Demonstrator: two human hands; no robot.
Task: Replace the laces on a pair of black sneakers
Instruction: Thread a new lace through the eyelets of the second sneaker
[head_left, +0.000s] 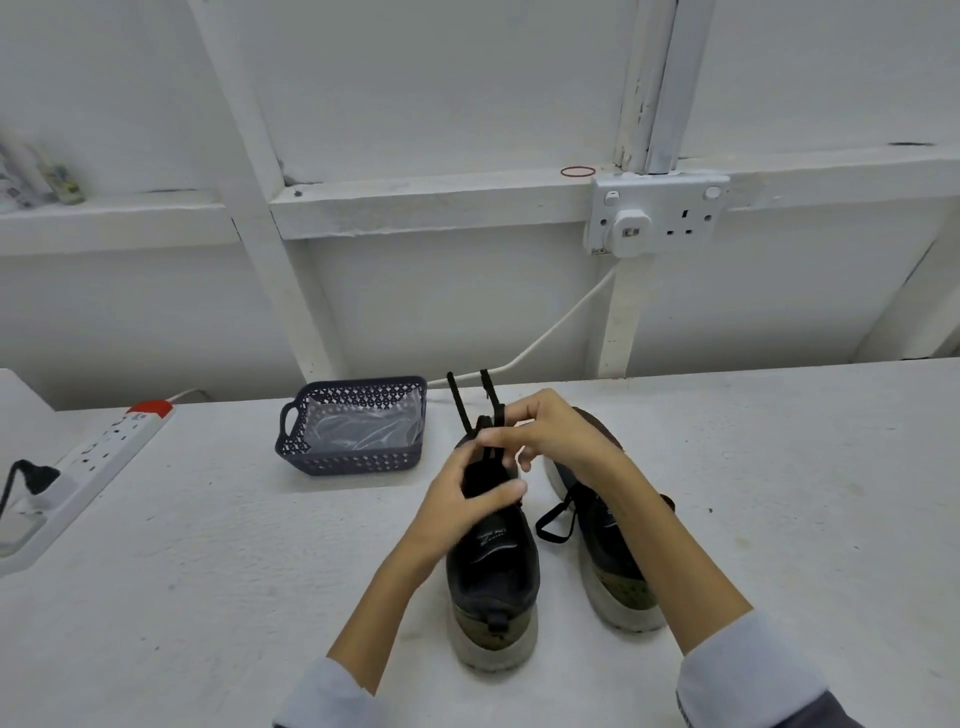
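Left sneaker (493, 571), frame centre on the counter (208, 571): long axis near-vertical in frame, heel at the bottom, toe toward the top. Its lace (458, 402) sits at the toe-end eyelets only, with both ends standing up. Left hand (467, 496) grips the forefoot; right hand (553, 431) pinches the lace. Right sneaker (613, 551), just beside and aligned alike, carries a loose lace. Judged well short of half done. Whether this is removal or threading cannot be told.

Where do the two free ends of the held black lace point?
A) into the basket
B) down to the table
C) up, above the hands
C: the right hand pinches the black lace, its two ends standing up above the sneaker that the left hand grips.
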